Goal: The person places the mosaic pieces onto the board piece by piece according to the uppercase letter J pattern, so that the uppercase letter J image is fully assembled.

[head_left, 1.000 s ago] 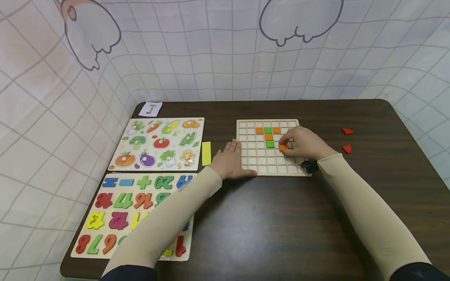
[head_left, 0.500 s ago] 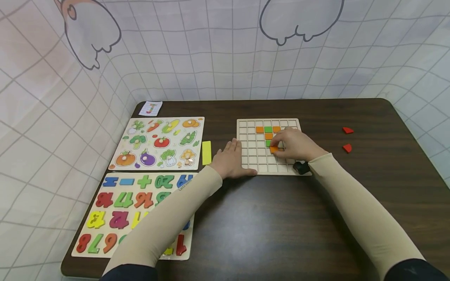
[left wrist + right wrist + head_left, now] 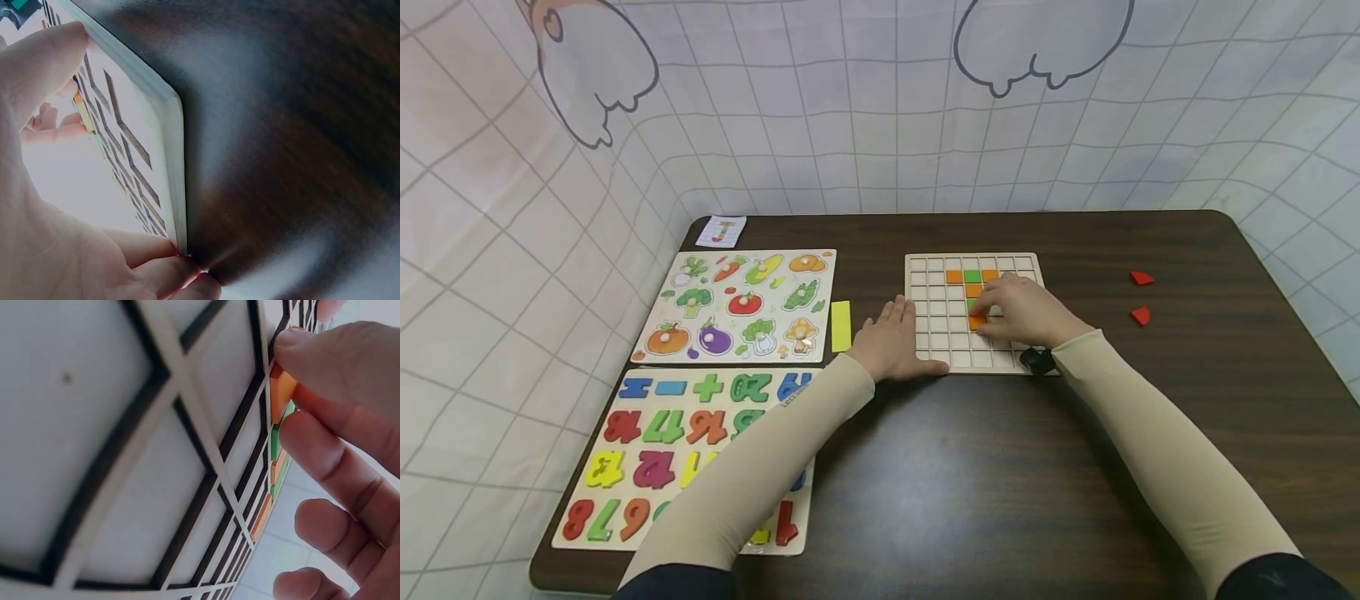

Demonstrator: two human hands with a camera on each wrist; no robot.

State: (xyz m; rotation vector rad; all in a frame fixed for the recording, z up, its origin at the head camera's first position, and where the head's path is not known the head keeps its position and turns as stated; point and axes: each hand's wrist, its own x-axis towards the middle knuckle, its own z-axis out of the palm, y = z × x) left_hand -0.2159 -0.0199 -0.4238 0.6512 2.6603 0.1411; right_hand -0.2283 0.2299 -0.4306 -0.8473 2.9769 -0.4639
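Note:
A pale wooden grid board [image 3: 936, 358] lies on the dark table with several orange and green square tiles in its cells. My right hand [image 3: 1028, 310] pinches an orange tile [image 3: 976, 323] between thumb and fingers, just below the green tile [image 3: 972, 305] in the column. The right wrist view has this orange tile [image 3: 281, 394] at the grid, under the thumb and index finger. At the board's left side rests my left hand [image 3: 891, 342], fingers extended along the edge, thumb along the front edge. In the left wrist view the board's corner [image 3: 169, 106] sits between thumb and fingers.
Two red pieces [image 3: 1141, 317] lie right of the board. A yellow strip [image 3: 840, 327] lies beside a vegetable puzzle board [image 3: 647, 333], with a number puzzle board [image 3: 568, 543] in front, partly under the left arm. A small card [image 3: 721, 232] lies at the back left.
My right hand has moved left with the orange tile, from a cell further right to the spot below the green tile. The left hand has stayed at the board's edge.

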